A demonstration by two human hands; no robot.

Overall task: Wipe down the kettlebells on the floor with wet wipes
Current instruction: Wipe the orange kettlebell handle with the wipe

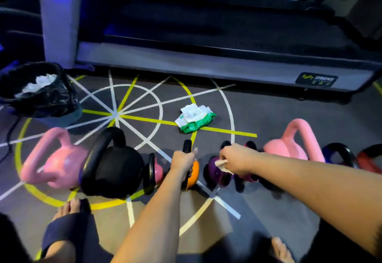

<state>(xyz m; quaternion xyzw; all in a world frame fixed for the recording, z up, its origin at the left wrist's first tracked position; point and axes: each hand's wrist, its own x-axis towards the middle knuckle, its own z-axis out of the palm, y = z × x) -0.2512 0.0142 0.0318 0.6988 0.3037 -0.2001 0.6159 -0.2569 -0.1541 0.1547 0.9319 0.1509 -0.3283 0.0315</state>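
Gripping small orange kettlebell with black handle (194, 172), left hand (183, 162) curls fully round handle, probably steadying row. Right hand (235, 159) pinches crumpled off-white wet wipe (222, 164) against adjacent purple kettlebell (217, 173), apparently to scrub it. Green-white wipe pack (194, 119) on floor just beyond, within reach.

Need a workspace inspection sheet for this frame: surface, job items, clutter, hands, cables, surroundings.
Surface: grey floor with white and yellow line markings.
Job's things: a row of kettlebells, among them a pink kettlebell, black kettlebell, orange kettlebell and purple kettlebell; the wipes pack lies on the floor beyond the row.
Clutter: bin with a black liner, white crumpled wipes inside.
Hands: left hand grips the orange kettlebell's handle; right hand pinches a wipe at the purple kettlebell.
Cables: a dark cord on the floor beside the bin.
Surroundings: treadmill behind the row.
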